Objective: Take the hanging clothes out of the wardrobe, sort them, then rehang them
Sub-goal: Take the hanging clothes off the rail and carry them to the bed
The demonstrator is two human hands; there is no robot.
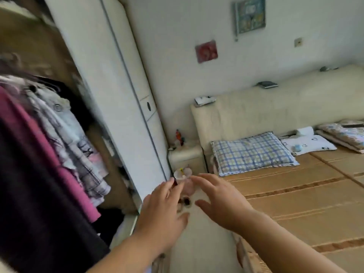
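Two bare hands reach out in front of the person, and both are empty. The left hand (163,209) has its fingers spread wide and holds nothing. The right hand (220,201) is spread out too, with the thumb apart from the fingers, and it grips nothing. The two hands are near each other but do not touch. They hang over the pale floor (206,243) between the wardrobe (110,66) and the bed (295,194). The clothes (49,144) hang inside the wardrobe on the left, packed close together. There is a dark one in front, a pink one (65,174) beside it, and light checked ones (78,138) further back. The hands are apart from the clothes. The white wardrobe door (126,91) is slid to the right, so the clothes show. The picture is blurry on that side, so the hangers are hard to see. On the bed lies a tan mat, and a blue checked pillow (252,152) sits at its head. A white pillow (309,143) lies next to it. A small white bedside table (185,156) stands between the wardrobe and the bed. Some small things sit on the floor just past the fingers, but they are too blurry to tell. Two pictures (249,15) hang on the wall.
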